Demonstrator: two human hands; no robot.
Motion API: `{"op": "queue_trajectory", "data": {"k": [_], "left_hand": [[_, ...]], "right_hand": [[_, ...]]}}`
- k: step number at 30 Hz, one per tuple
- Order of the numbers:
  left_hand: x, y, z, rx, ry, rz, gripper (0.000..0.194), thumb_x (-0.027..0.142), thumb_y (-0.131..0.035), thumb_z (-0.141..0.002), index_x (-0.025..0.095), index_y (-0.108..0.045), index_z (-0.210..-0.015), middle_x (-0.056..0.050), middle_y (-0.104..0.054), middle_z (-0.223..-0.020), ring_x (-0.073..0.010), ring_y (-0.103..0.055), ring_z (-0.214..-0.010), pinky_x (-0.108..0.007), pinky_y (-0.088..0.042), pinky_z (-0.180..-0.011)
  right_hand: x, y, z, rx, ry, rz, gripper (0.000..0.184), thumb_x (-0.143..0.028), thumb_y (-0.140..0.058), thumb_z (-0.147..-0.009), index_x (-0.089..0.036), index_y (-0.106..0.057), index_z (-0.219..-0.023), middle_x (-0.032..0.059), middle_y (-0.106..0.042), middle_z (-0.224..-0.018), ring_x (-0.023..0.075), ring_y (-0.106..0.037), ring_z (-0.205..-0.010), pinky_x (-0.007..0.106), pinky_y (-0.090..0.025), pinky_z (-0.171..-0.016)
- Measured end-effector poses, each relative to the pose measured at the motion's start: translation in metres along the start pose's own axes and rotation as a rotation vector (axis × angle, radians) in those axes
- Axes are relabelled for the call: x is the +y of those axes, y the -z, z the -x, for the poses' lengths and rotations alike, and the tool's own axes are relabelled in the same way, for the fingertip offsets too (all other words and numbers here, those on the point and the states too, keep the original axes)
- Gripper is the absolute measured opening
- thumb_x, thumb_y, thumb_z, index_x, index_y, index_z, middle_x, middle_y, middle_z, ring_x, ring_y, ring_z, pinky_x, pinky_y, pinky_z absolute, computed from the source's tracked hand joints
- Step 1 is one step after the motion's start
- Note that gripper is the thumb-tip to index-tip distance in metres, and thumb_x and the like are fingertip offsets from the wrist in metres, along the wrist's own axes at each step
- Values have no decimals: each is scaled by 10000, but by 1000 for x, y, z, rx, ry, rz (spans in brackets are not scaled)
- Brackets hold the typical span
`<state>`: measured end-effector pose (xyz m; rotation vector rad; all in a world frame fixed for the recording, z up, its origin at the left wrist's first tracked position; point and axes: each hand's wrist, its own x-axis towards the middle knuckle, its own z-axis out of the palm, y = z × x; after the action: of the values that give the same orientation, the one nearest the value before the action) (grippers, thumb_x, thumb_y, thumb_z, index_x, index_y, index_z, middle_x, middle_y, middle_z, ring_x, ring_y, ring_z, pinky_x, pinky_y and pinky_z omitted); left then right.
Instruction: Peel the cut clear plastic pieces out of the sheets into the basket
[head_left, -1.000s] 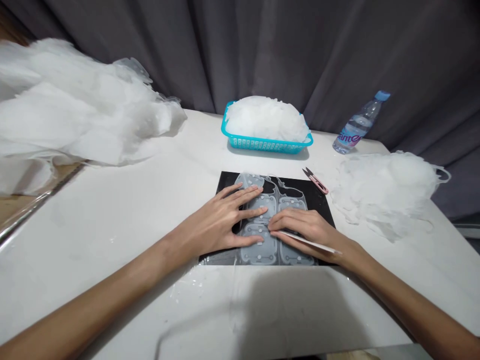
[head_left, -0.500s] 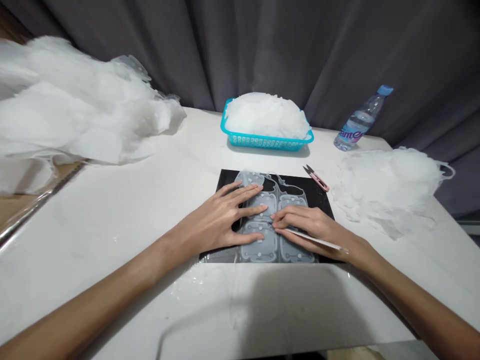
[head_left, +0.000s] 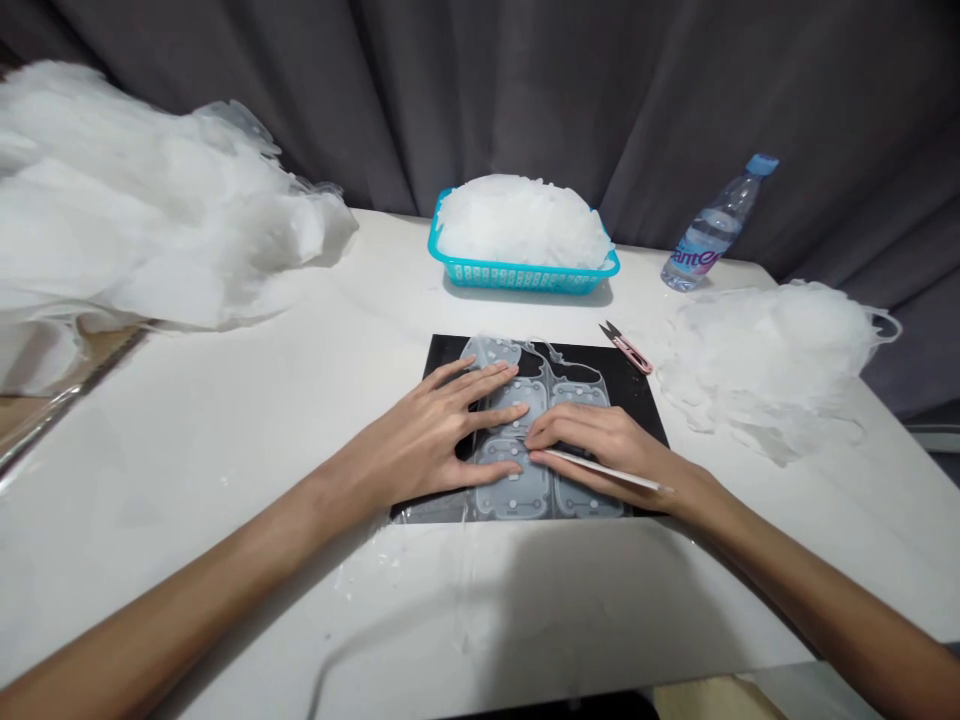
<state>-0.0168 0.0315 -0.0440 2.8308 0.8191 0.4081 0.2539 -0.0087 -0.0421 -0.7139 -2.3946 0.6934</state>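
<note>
A translucent moulded sheet [head_left: 536, 395] lies flat on a black mat [head_left: 634, 385] under a person's left hand [head_left: 435, 437], fingers spread wide, as the right hand [head_left: 606, 440] pinches a slim white tool [head_left: 609, 469] at the border between panels [head_left: 514, 495], apparently for close detail work there. The next move seems to call for a steady sheet and a controlled tip, pink snips [head_left: 630, 352] lying nearby.
</note>
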Motion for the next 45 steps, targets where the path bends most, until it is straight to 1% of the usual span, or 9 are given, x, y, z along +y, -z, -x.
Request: {"op": "queue_trajectory", "data": {"k": [9, 16, 23, 30, 34, 36, 39, 41, 45], "left_hand": [[2, 2, 0, 15, -5, 54, 593, 576, -692, -971, 255, -644, -1468, -116, -461, -1665, -333, -506, -1503, -569, -313, -1296], [4, 2, -2, -33, 7, -18, 612, 649, -596, -1001, 253, -649, -1465, -115, -447, -1674, -301, -479, -1526, -519, -288, -1311], [4, 3, -1, -30, 7, 10, 619, 645, -610, -996, 264, -635, -1483, -115, -435, -1679, -304, -470, -1532, -528, -285, -1310], [0, 0, -1, 21, -21, 27, 589, 641, -613, -996, 253, -674, -1435, -132, -534, -1619, -314, -549, -1468, -527, -314, -1278], [-2, -3, -1, 20, -22, 68, 580, 637, -622, -993, 252, -670, -1423, -134, -555, -1604, -329, -560, -1448, -528, -327, -1250], [-3, -4, -1, 21, 4, 114, 660, 665, -636, -971, 246, -603, -1481, -132, -557, -1600, -330, -545, -1454, -519, -328, -1245], [-4, -6, 0, 2, 77, 190, 890, 725, -644, -930, 221, -396, -1620, -154, -551, -1590, -346, -509, -1467, -511, -339, -1237], [-4, -5, 0, -33, 108, 214, 972, 737, -620, -936, 221, -263, -1677, -166, -504, -1625, -356, -467, -1497, -517, -319, -1251], [-3, -4, 0, -107, 126, 221, 1000, 748, -543, -970, 242, -110, -1717, -165, -347, -1729, -382, -335, -1584, -550, -253, -1286]], "right_hand": [[4, -6, -1, 25, 20, 33, 91, -189, -569, -1078, -178, -651, -1116, 86, -735, -1076, 197, -700, -1031, 358, -571, -923], [4, -3, -2, 18, 51, 88, 123, -194, -527, -1091, -181, -648, -1109, 104, -741, -1069, 209, -711, -990, 366, -591, -874], [-4, 11, 1, -53, -43, 46, 142, -199, -505, -1102, -184, -646, -1115, 100, -730, -1105, 200, -711, -1021, 351, -585, -899], [1, -6, -2, 23, 79, 321, 144, -205, -521, -1097, -178, -662, -1088, 82, -760, -1035, 193, -731, -945, 317, -596, -817], [3, -17, -2, 59, 121, 511, 200, -220, -536, -1089, -117, -636, -1228, 151, -745, -1162, 252, -720, -1024, 382, -617, -850], [2, -20, -3, 19, 141, 608, 251, -199, -534, -1084, -79, -615, -1289, 177, -733, -1179, 279, -708, -1036, 405, -617, -840], [1, -22, -4, -33, 157, 679, 250, -150, -525, -1076, -49, -623, -1282, 187, -730, -1156, 293, -695, -1011, 425, -609, -833], [1, -21, -6, 2, 120, 618, 225, -157, -519, -1082, -51, -644, -1237, 181, -734, -1137, 290, -695, -1010, 430, -606, -855], [4, -13, -15, 140, -42, 319, 192, -173, -493, -1099, -103, -656, -1171, 149, -735, -1122, 249, -694, -1051, 400, -587, -937]]}}
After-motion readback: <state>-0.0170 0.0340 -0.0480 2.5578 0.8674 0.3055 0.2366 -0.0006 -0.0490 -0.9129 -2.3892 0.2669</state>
